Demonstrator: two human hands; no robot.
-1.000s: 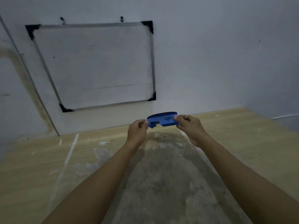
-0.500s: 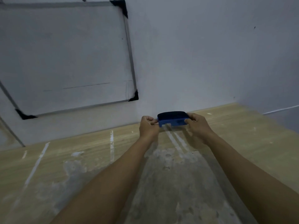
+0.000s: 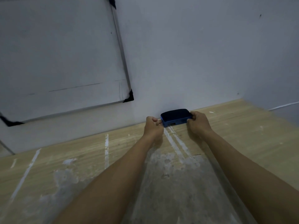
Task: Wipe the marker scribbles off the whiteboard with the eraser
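Observation:
A blue eraser (image 3: 175,118) with a dark felt face turned up is held level between both hands, low against the wall where the wooden surface meets it. My left hand (image 3: 152,126) pinches its left end. My right hand (image 3: 199,122) grips its right end. The whiteboard (image 3: 61,59) hangs on the wall up and to the left, in a silver frame with black corner caps. Its surface looks almost blank, with a thin faint line across its lower part. The board's left and top run out of view.
A pale wooden surface (image 3: 242,135) streaked with white paint and a grey worn patch (image 3: 169,183) spreads under my arms. The grey wall (image 3: 202,54) rises behind the eraser. A white cable (image 3: 284,105) runs along the far right.
The view has swung right and down, so the whiteboard slid to the left. Both hands carried the eraser lower and nearer the wall, and its felt face now points up.

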